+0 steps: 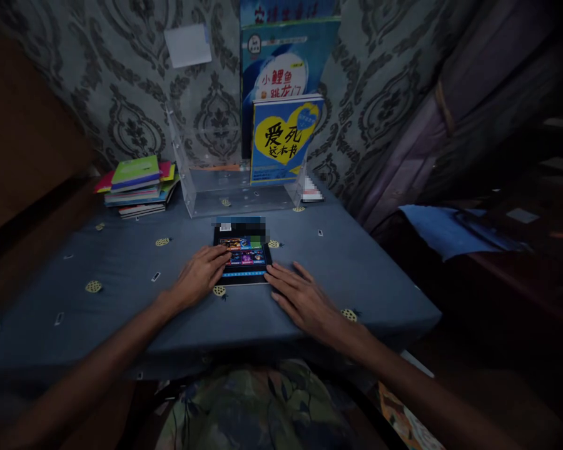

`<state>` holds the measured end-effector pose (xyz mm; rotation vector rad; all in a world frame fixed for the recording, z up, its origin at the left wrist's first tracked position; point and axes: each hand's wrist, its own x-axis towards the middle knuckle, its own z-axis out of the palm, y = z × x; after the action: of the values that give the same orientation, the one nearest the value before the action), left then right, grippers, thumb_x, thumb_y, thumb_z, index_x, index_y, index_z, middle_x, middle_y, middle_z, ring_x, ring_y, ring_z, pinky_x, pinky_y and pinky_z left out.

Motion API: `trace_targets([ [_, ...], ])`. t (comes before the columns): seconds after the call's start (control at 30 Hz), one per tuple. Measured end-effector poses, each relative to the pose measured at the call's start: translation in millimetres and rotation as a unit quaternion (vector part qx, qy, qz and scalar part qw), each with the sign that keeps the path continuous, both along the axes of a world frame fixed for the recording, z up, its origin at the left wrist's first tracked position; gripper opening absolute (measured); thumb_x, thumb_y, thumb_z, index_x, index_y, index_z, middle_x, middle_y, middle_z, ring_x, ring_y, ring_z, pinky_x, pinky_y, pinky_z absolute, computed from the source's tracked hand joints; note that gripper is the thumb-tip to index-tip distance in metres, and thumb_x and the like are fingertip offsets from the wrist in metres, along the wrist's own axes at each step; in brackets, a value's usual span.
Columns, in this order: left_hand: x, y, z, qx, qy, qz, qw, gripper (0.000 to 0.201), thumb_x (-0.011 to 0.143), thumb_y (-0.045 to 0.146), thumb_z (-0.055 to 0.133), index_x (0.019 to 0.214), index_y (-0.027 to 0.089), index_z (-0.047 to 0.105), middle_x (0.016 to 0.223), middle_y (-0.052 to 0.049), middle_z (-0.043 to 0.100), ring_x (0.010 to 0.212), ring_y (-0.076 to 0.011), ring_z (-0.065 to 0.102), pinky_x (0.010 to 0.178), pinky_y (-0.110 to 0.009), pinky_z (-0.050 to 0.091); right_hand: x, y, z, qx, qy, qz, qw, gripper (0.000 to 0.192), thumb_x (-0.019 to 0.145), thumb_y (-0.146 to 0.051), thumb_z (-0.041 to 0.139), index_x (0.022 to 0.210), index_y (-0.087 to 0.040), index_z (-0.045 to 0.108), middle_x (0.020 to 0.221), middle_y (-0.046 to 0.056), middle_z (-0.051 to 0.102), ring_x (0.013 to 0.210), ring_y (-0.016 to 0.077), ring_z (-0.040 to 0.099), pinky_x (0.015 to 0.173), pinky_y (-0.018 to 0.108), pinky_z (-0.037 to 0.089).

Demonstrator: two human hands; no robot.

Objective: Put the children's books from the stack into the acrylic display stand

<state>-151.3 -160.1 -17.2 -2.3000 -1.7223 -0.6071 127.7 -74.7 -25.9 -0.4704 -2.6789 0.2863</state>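
A dark book (243, 278) with rows of small colourful pictures and a blue strip lies flat on the cloth-covered table (122, 331). My left hand (201, 274) rests at its left side, the outstretched fingertips lying over that edge. At the opposite side is my right hand (304, 299), its fingers extended and slightly spread, with the tips touching the lower right corner. Neither hand is wrapped round anything. Part of the book's upper area is blurred out.
Behind the book stands a clear acrylic rack (187, 181) holding a blue book with a yellow heart (281, 140) and a larger teal book (288, 53). A stack of books (138, 181) sits at the back left. Blue cloth (450, 231) lies to the right.
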Motion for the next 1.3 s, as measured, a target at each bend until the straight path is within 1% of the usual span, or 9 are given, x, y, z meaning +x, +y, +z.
trace_targets([
  [0.13,21,-6,2.5,-0.012,-0.011,-0.043,0.999,0.032,0.101,0.026,0.047,0.125,0.017,0.065,0.129,-0.012,0.067,0.123,-0.0243,0.062,0.106,-0.048,0.051,3,0,-3.8,-0.01,0.007,-0.004,1.0,0.041,0.1,-0.023,0.045,0.139,-0.02,0.058,0.144,0.012,0.058,0.136,0.0263,0.052,0.114,0.059,0.039],
  [0.23,40,-13,-0.1,-0.031,-0.014,-0.071,0.997,0.036,0.101,0.03,0.048,0.132,0.018,0.06,0.135,-0.013,0.064,0.13,-0.0242,0.057,0.11,-0.049,0.047,2,1,-7.3,-0.019,0.023,-0.004,1.0,0.042,0.099,-0.023,0.046,0.14,-0.022,0.057,0.143,0.012,0.059,0.137,0.0257,0.052,0.114,0.059,0.04],
  [0.43,58,-25,-2.0,-0.085,0.025,-0.027,0.996,0.054,0.101,0.044,0.048,0.145,0.014,0.045,0.152,-0.016,0.048,0.146,-0.0284,0.038,0.117,-0.053,0.036,2,-5,-3.3,-0.012,0.024,0.008,1.0,0.041,0.099,-0.024,0.046,0.137,-0.015,0.059,0.142,0.016,0.059,0.135,0.0287,0.054,0.111,0.058,0.044],
  [0.6,63,-51,1.5,-0.083,0.035,-0.035,0.995,0.06,0.098,0.053,0.05,0.143,0.016,0.047,0.149,-0.017,0.052,0.144,-0.0281,0.042,0.117,-0.052,0.035,6,-39,5.5,0.005,0.059,0.009,0.998,0.038,0.095,-0.022,0.052,0.132,-0.019,0.063,0.131,0.015,0.067,0.123,0.0311,0.06,0.105,0.061,0.048],
  [0.77,79,-84,-3.8,-0.053,0.087,-0.031,0.994,0.075,0.09,0.064,0.056,0.145,0.014,0.044,0.144,-0.021,0.055,0.14,-0.0342,0.045,0.116,-0.058,0.033,11,-76,6.3,0.008,0.1,0.031,0.995,0.034,0.094,-0.018,0.053,0.125,-0.021,0.066,0.114,0.013,0.072,0.11,0.0294,0.064,0.099,0.059,0.052],
  [0.93,90,-91,-10.0,-0.025,0.121,0.016,0.992,0.05,0.098,0.038,0.056,0.141,0.015,0.048,0.137,-0.016,0.062,0.133,-0.0312,0.053,0.113,-0.053,0.036,13,-82,12.0,0.002,0.087,0.055,0.995,0.031,0.094,-0.02,0.053,0.123,-0.021,0.065,0.111,0.012,0.072,0.107,0.0286,0.064,0.097,0.058,0.052],
  [1.07,92,-89,-10.2,0.012,0.129,0.017,0.991,0.039,0.099,0.031,0.052,0.135,0.015,0.054,0.129,-0.013,0.067,0.124,-0.0291,0.059,0.106,-0.047,0.044,15,-71,12.7,-0.024,0.063,0.061,0.996,0.036,0.091,-0.02,0.06,0.127,-0.018,0.061,0.115,0.012,0.071,0.106,0.0277,0.063,0.095,0.054,0.053],
  [1.17,93,-92,-9.6,0.041,0.135,0.007,0.99,0.034,0.099,0.025,0.05,0.13,0.014,0.057,0.122,-0.012,0.071,0.119,-0.0289,0.063,0.099,-0.044,0.049,16,-61,8.1,-0.02,0.037,0.063,0.997,0.046,0.088,-0.022,0.066,0.133,-0.018,0.056,0.128,0.014,0.066,0.115,0.0299,0.06,0.097,0.057,0.051],
  [1.3,94,-100,-3.8,0.063,0.145,-0.015,0.987,0.031,0.099,0.017,0.045,0.126,0.014,0.061,0.114,-0.011,0.073,0.111,-0.0268,0.066,0.092,-0.04,0.054,17,-51,5.9,-0.011,-0.002,0.09,0.996,0.055,0.087,-0.019,0.066,0.14,-0.02,0.051,0.14,0.013,0.06,0.131,0.0302,0.052,0.109,0.062,0.041],
])
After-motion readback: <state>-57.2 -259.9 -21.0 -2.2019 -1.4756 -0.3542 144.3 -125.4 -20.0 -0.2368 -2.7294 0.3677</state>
